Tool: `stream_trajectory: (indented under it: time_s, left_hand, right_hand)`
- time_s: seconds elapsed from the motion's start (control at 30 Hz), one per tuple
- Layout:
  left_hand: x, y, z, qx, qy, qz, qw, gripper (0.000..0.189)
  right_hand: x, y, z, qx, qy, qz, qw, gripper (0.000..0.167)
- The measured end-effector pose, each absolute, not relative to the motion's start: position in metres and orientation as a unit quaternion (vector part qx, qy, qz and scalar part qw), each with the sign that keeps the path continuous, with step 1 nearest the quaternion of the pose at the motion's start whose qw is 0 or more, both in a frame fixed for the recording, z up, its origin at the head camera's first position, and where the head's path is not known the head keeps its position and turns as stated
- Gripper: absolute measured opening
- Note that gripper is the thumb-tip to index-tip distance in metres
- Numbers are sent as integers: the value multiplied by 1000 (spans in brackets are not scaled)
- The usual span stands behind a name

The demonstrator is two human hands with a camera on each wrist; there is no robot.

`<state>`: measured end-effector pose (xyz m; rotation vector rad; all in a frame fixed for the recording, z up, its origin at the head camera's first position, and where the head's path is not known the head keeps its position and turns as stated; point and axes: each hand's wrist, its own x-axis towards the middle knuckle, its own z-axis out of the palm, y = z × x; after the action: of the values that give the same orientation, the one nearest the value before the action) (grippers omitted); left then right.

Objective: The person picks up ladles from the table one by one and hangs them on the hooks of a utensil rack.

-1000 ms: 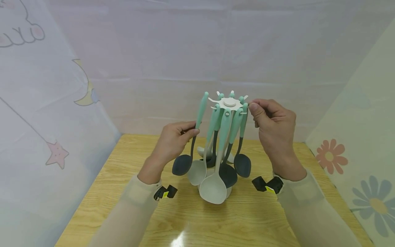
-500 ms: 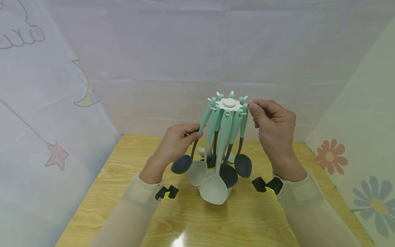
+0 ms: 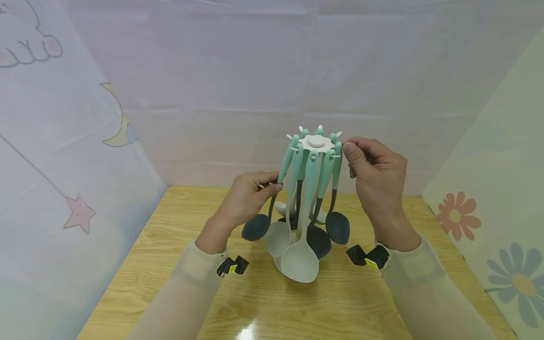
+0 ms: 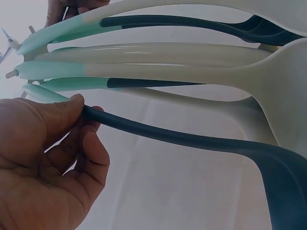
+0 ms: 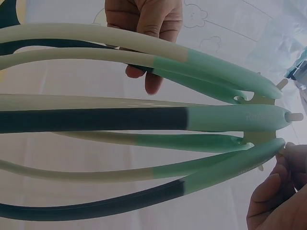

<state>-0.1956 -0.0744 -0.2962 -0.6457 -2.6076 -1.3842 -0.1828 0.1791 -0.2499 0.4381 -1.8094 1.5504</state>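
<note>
A white rotating utensil rack stands upright, several green-handled kitchen utensils hanging from its hooks. At its left side my left hand pinches a dark ladle where the green handle meets the dark shaft; the handle's top is at a hook. The left wrist view shows thumb and fingertips on that shaft. My right hand pinches a hook tip at the rack's right edge, beside the handle of another dark ladle. In front hangs a pale ladle.
The rack stands on a wooden table. Pale printed cloth hangs behind and at both sides. Other utensils hang close together, partly hiding the rack's post and base.
My left hand has moved right, and the dark ladle's handle top has come down from above the rack to a left hook. The right hand stays at the rack; the hanging utensils shift slightly right.
</note>
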Motion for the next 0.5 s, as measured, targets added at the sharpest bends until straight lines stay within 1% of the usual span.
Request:
stream_trajectory:
  time_s: [0.3,0.4,0.5]
  left_hand:
    - [-194,-76,-301,-214,-856,-467,56,42]
    - [-191,-81,-306,-207,-852,-477,56,45]
    - [-188,-91,-314,-188,-854,-480,67,42]
  right_hand:
    - [-182,184,-257,148,-690,624,336,21]
    - [-181,191,-267,125,-698,623,329,21]
    - [-180,202,-283,94,-719,611,318,21]
